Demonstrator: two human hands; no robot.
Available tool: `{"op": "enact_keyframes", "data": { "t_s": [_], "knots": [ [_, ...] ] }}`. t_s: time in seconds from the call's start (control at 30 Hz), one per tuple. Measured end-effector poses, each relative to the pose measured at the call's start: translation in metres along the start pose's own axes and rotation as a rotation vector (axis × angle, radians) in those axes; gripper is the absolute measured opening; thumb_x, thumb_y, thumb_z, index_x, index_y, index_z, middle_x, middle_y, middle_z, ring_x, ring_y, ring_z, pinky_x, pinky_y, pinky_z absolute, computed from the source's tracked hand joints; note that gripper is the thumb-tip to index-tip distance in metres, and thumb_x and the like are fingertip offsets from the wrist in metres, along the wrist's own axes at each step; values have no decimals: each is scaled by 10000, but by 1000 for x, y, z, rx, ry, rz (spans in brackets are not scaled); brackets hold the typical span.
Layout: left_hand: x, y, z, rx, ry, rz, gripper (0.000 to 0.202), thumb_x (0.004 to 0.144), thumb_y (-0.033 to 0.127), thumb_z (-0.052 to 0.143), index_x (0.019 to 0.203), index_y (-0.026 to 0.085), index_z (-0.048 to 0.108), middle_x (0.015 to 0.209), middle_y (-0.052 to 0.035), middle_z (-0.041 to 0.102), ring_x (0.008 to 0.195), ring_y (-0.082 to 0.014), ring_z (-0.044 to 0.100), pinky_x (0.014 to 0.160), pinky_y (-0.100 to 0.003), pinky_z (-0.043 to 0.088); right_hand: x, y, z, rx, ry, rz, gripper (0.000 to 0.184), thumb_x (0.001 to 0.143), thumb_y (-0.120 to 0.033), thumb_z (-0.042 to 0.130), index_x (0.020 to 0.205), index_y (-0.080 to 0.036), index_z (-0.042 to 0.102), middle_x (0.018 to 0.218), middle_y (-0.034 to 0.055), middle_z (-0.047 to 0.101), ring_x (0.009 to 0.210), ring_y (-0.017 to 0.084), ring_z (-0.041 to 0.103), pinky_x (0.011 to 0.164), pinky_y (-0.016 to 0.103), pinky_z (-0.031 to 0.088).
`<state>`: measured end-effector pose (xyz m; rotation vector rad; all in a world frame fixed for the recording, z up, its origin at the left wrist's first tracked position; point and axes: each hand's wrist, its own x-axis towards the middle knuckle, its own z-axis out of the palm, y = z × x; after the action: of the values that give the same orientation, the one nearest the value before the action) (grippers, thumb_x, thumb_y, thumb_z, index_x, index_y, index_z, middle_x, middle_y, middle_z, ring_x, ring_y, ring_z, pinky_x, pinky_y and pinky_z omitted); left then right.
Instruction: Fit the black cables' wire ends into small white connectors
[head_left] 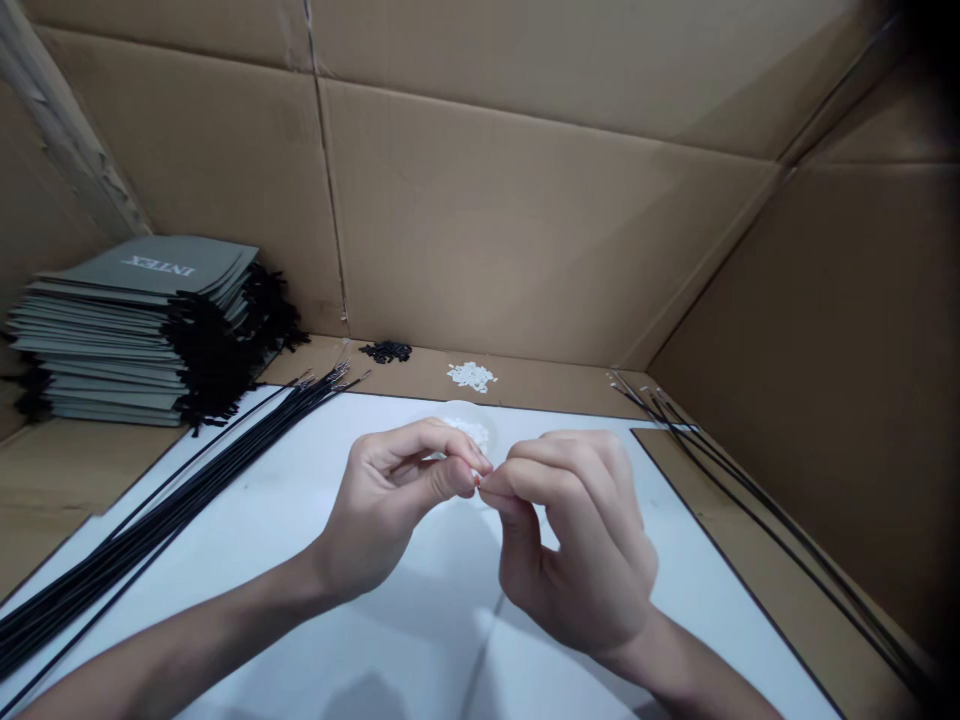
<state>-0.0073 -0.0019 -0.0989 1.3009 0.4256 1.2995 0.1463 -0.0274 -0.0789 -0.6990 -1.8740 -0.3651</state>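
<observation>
Over the middle of the white board my left hand and my right hand meet at their fingertips. Both are closed in a pinch. A tiny red piece shows at the tips of my left thumb and finger; its kind is too small to tell. My right thumb and forefinger press together right beside it, and whatever they grip is hidden. Just behind my fingers is a pale round dish with small white pieces in it, partly covered by my left hand.
At left stands a stack of grey INTEX sheets with black fringes. Black cords lie beside it, and several more cords run along the right. Small black pieces and white pieces lie in piles before the cardboard wall.
</observation>
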Motion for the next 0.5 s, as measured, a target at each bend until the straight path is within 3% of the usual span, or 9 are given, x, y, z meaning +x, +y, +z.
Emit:
{"op": "enact_keyframes", "data": {
  "t_s": [0.2,0.4,0.5],
  "knots": [
    [-2,1,8,-178,42,-170,134,895,278,744,775,219,741,778,32,636,705,-63,544,678,-121,494,-2,-4,5,-34,46,35,196,894,36,550,922,-156,579,784,38,637,744,168,549,703,337,449],
    [-3,3,11,-165,62,-186,160,878,324,760,770,211,727,757,22,603,663,-71,493,645,-136,473,-1,-4,4,24,33,85,205,881,34,551,923,-166,560,791,17,624,750,149,547,704,312,440],
    [-2,2,8,-87,53,-112,161,895,329,737,791,207,724,758,7,612,638,-81,490,620,-167,479,1,-4,3,192,-16,184,214,882,28,541,906,-184,552,779,-6,598,746,139,534,693,297,433]
  ]
}}
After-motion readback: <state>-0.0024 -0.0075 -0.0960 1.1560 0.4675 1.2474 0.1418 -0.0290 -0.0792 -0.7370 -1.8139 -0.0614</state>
